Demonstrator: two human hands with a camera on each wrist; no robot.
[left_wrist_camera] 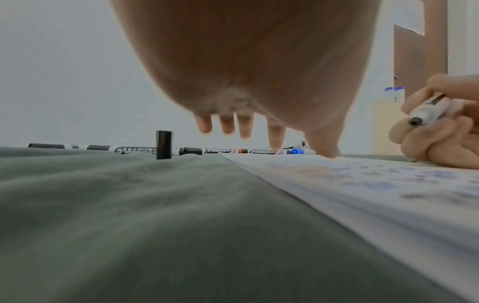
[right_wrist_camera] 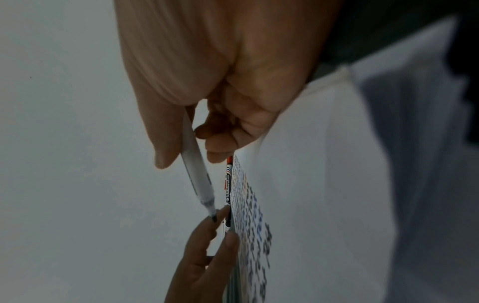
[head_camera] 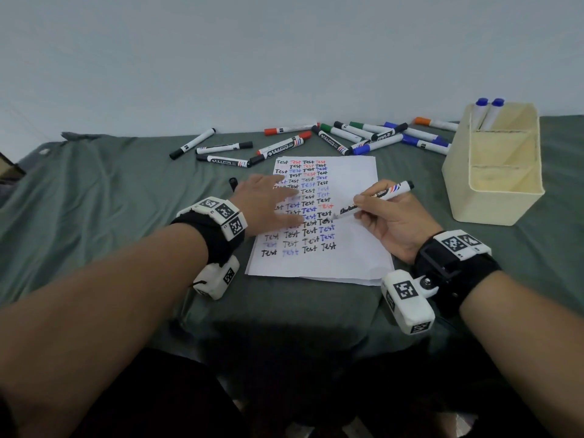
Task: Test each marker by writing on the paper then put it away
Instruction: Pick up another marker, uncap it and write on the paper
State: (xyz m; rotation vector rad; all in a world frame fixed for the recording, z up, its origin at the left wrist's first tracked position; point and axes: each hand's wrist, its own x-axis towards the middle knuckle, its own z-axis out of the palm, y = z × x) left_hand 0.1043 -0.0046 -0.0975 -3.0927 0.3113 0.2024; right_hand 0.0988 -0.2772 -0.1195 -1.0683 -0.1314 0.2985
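Note:
A white sheet of paper [head_camera: 347,197] covered with rows of the word "Test" lies on the green cloth. My right hand [head_camera: 388,222] grips an uncapped black whiteboard marker [head_camera: 376,199] like a pen, its tip down at the paper near the right end of a row. My left hand [head_camera: 271,203] lies flat with spread fingers [left_wrist_camera: 324,147] on the left part of the paper [left_wrist_camera: 362,184]. A loose black cap [left_wrist_camera: 164,144] stands upright on the cloth just left of that hand. In the right wrist view the marker [right_wrist_camera: 197,174] slants from my fingers toward the paper [right_wrist_camera: 311,164].
Several capped markers [head_camera: 284,143] in black, red, green, blue and orange lie scattered along the far edge of the cloth. A cream divided holder [head_camera: 496,172] stands at the right with two blue-capped markers [head_camera: 488,112] in its back compartment. A wall rises behind.

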